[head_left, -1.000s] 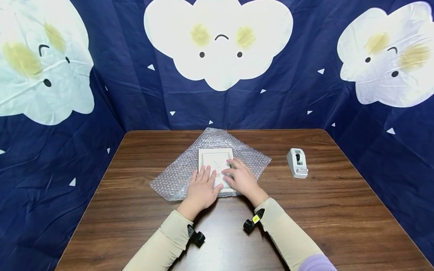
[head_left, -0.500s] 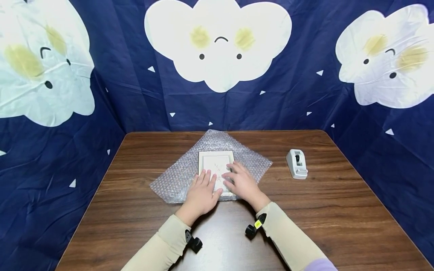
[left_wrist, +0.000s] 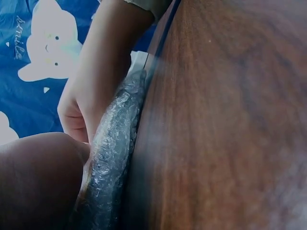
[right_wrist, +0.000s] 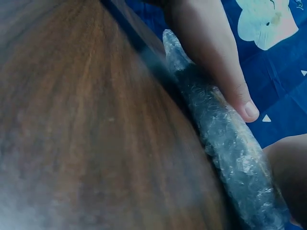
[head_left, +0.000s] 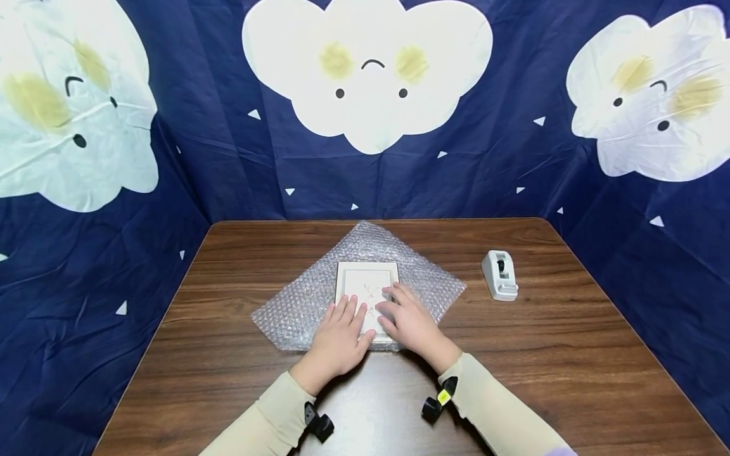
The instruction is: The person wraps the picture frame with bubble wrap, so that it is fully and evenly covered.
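Note:
A cream picture frame lies flat on a sheet of bubble wrap turned cornerwise on the table. Across its near left part rests my left hand, fingers extended and palm down. My right hand lies over the near right edge, its fingers spread and slightly bent on the frame's face. The hands cover part of the faint drawing. In the left wrist view, bubble wrap runs along the frame's near side. The right wrist view shows the same bubble-wrapped edge close to a thumb.
A white tape dispenser stands to the right on the brown wooden table. Behind the table and along both sides hangs a dark blue curtain with cloud prints.
The picture frame and bubble wrap have slid toward me and slightly right, with both hands resting on them. The tape dispenser stays in place.

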### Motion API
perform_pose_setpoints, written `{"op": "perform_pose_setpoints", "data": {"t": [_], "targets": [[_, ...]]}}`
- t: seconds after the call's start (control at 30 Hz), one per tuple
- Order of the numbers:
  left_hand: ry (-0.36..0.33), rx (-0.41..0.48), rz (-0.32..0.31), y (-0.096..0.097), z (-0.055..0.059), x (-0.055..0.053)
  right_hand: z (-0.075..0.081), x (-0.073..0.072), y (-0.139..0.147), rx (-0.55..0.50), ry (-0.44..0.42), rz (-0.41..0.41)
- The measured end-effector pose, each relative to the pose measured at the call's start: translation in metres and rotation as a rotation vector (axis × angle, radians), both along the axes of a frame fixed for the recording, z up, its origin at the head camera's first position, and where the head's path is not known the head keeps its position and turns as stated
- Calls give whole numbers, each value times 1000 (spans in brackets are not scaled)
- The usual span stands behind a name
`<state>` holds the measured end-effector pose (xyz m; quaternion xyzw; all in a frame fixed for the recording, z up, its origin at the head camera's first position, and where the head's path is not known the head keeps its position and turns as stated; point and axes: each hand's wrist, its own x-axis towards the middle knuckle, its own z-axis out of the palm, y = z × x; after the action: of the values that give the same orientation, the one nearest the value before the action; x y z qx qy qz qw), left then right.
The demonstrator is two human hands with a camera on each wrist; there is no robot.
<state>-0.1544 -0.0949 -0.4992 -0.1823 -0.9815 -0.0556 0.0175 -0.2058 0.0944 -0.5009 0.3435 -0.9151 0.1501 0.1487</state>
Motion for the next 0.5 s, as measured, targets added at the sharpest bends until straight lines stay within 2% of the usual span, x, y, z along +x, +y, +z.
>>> {"op": "perform_pose_setpoints", "data": {"t": [0.1,0.2,0.3,0.5], "targets": [[12,3,1,0,1,2,3,-7,2,-38,-42,22],[24,4,3,0,2,2,10,-23,5,-88,-94,32],[38,0,6,0,3,3,18,-48,9,-129,-137,-7],[57,-14,12,0,6,4,27,-109,14,-183,-262,-152]]}}
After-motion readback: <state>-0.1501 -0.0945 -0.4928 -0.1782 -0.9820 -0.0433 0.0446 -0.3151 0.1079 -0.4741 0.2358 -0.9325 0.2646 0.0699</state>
